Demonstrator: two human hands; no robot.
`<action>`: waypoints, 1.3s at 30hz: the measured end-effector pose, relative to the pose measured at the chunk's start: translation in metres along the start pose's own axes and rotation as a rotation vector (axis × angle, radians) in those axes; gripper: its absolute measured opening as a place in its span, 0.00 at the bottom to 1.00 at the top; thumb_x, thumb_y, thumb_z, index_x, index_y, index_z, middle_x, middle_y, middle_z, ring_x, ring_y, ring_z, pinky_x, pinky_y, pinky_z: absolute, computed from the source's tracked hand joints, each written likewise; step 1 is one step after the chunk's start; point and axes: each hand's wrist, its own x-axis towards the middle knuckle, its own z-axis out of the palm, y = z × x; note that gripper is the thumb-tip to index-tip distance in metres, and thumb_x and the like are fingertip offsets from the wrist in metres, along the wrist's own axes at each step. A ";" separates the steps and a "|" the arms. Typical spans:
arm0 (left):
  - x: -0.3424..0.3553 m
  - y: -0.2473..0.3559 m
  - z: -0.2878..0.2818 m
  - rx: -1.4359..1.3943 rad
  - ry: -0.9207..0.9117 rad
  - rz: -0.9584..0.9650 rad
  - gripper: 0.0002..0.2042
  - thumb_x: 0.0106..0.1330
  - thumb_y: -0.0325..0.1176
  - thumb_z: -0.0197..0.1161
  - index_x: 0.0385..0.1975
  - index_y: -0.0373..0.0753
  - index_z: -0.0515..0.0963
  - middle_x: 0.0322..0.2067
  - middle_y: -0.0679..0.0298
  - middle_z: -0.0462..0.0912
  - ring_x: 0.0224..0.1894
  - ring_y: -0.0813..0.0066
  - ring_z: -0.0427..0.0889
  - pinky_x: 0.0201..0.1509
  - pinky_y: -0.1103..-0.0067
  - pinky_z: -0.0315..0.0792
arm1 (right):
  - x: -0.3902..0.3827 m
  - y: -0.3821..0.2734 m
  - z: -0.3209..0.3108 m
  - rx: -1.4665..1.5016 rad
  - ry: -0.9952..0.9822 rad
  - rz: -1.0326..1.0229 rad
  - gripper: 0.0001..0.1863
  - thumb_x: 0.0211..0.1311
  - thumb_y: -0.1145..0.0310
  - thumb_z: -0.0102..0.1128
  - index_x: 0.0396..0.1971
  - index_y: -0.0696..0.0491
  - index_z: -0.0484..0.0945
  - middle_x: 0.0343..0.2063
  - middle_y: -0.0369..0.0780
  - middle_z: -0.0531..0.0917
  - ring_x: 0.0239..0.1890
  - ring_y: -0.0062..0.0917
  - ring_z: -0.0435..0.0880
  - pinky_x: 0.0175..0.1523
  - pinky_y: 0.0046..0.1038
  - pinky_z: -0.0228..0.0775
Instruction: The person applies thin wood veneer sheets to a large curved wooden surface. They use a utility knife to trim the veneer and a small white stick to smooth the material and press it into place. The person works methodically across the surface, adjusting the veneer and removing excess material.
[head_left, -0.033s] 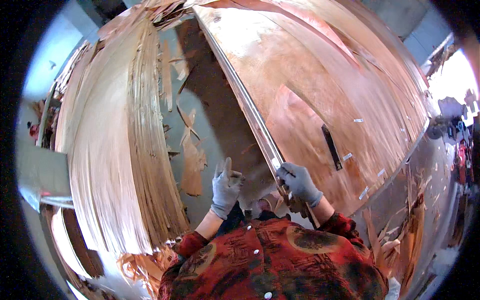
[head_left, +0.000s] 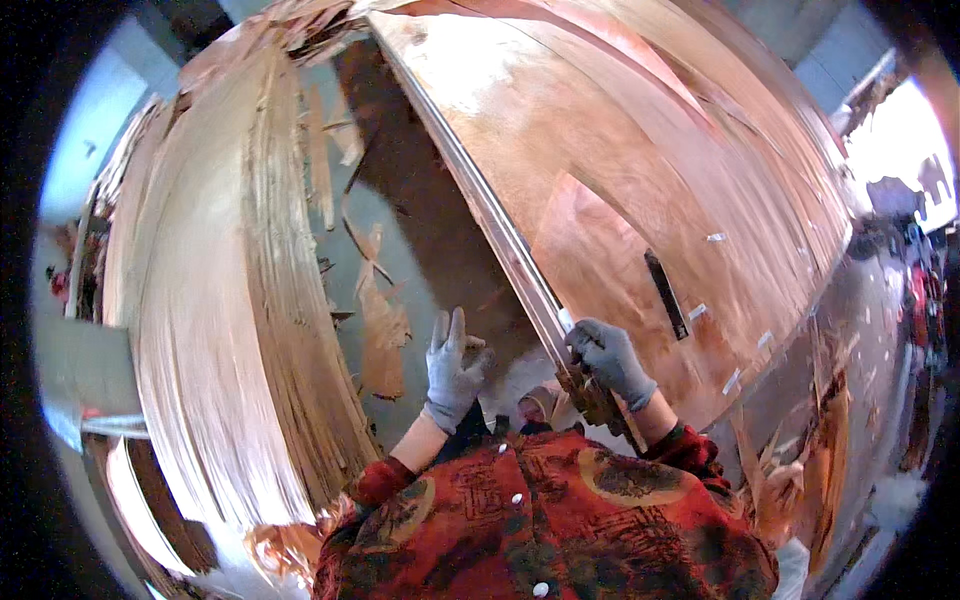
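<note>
My left hand [head_left: 455, 365], gloved in grey, is raised over the dark gap, two fingers extended, holding nothing visible. My right hand [head_left: 608, 362] is closed around a small white object [head_left: 565, 318] at the long edge strip [head_left: 480, 190] of the broad veneer sheets [head_left: 500, 100]; I cannot make out what the object is. On these sheets, to the right of that hand, lie a pointed pinkish veneer piece [head_left: 575, 220], a narrow black strip [head_left: 666, 292] and small white tabs [head_left: 698, 312].
A tall layered stack of pale veneer [head_left: 190, 330] fills the left side. Scraps [head_left: 380, 330] lie on the grey surface between stack and sheets. Torn strips [head_left: 830, 440] stand at the lower right. A grey structure [head_left: 85, 365] is at the far left.
My right hand and the white object have shifted a little to the right along the edge. My left hand has moved slightly, fingers still extended. The view has tilted slightly.
</note>
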 end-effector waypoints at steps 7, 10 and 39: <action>0.133 -0.026 0.002 0.104 -0.086 0.303 0.46 0.49 0.35 0.68 0.65 0.30 0.45 0.47 0.55 0.75 0.68 0.47 0.45 0.64 0.62 0.51 | 0.030 0.002 -0.012 0.103 0.320 0.099 0.06 0.58 0.76 0.47 0.28 0.58 0.75 0.21 0.35 0.78 0.25 0.15 0.76 0.27 0.20 0.68; 0.182 -0.024 0.011 0.221 -0.094 0.339 0.52 0.50 0.37 0.69 0.66 0.30 0.35 0.56 0.55 0.69 0.68 0.43 0.41 0.67 0.60 0.45 | 0.047 -0.012 -0.021 0.282 0.329 0.138 0.07 0.57 0.79 0.46 0.29 0.59 0.75 0.22 0.34 0.77 0.25 0.16 0.76 0.29 0.18 0.69; 0.322 -0.022 0.135 0.147 -0.243 0.222 0.56 0.40 0.56 0.70 0.66 0.34 0.45 0.64 0.54 0.57 0.68 0.48 0.47 0.68 0.62 0.42 | 0.295 -0.063 -0.104 -0.868 -0.104 0.121 0.12 0.53 0.53 0.56 0.28 0.44 0.82 0.27 0.41 0.82 0.32 0.39 0.81 0.36 0.38 0.72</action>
